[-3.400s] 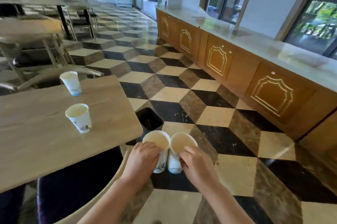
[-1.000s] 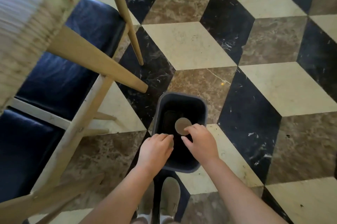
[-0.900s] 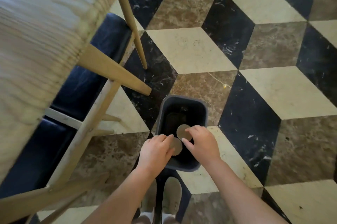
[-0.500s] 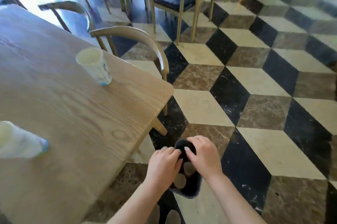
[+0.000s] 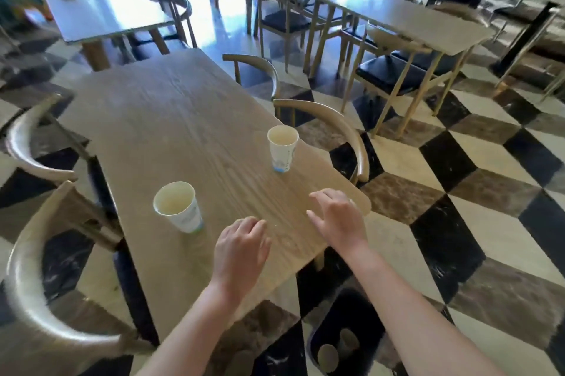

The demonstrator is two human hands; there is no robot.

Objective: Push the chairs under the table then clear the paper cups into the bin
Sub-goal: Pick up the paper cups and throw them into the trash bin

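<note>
Two white paper cups stand upright on the wooden table (image 5: 171,119): a near cup (image 5: 179,207) left of my hands and a far cup (image 5: 282,148) close to the right edge. My left hand (image 5: 241,248) hovers over the table's near end, fingers apart, holding nothing, just right of the near cup. Over the near right corner my right hand (image 5: 337,218) is open too, below the far cup. The dark bin (image 5: 342,342) sits on the floor under my right forearm, with two cups lying inside. Curved-back chairs (image 5: 333,128) are tucked in along both long sides.
More chairs (image 5: 33,268) line the table's left side. Other tables (image 5: 406,18) with dark-seated chairs fill the room behind. The chequered marble floor (image 5: 458,207) stretches to the right.
My hands let go of two cups into the bin, then rose from it to the tabletop. The view swung up from the floor to the table.
</note>
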